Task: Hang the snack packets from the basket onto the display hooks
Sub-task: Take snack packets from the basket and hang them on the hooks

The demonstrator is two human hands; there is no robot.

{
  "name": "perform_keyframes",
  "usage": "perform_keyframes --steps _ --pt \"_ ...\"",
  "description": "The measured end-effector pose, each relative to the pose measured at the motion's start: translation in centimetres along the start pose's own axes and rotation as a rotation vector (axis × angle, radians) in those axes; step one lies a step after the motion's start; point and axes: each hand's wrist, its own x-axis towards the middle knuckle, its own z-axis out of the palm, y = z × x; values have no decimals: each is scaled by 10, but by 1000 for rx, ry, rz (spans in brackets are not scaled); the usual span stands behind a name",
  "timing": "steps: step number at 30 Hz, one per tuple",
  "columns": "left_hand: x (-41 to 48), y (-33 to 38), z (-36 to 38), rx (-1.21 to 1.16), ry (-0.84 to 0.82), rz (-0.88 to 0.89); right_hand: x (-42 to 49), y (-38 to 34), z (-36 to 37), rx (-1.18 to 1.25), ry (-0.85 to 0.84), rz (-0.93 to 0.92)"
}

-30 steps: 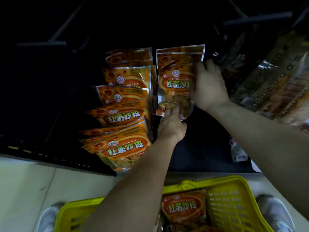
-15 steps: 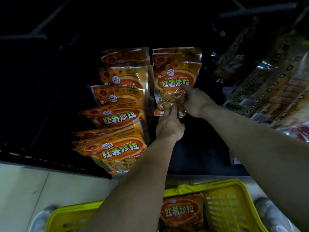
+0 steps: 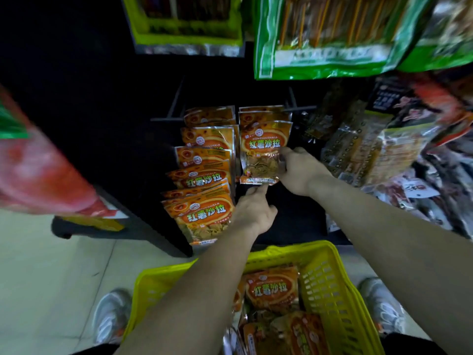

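Hands were both stretched forward to the dark display rack (image 3: 128, 149). The right hand (image 3: 299, 170) was closed on the front packet (image 3: 265, 149) of the right row: its thumb lay on the clear lower part of the front and the other fingers were curled behind the lower right edge, so it pinched the packet there. The left hand (image 3: 253, 211) held nothing. Its fingers were loosely bent, with the index finger and thumb pointing up toward the bottom seam of the same packet. The fingertip was just under the seam, and I could not tell whether it touched.

Both forearms were bare. The left one reached up over the yellow basket (image 3: 332, 290), and the right one came in from the lower right.

The front packet hung upright at the head of a short row of the same orange packets. A thin metal bar (image 3: 303, 107) showed just right of the top of this row; how the packet was hung was hidden. The packet was just beside the right hand and just above the left one. Just left of it hung a longer column of orange packets (image 3: 202, 190). More packets (image 3: 272, 288) lay in the basket, beside the left forearm, between the person's grey shoes (image 3: 110, 319) on the pale floor (image 3: 51, 278). Green packets (image 3: 320, 34) hung above
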Motion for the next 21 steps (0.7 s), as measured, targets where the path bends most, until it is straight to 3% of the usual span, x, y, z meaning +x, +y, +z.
perform_keyframes --steps 10,21 --pt "-154 -9 -11 136 -28 103 -136 -19 -18 -92 -9 -15" --pt "-231 -102 35 383 -213 57 -240 20 104 -101 -327 90"
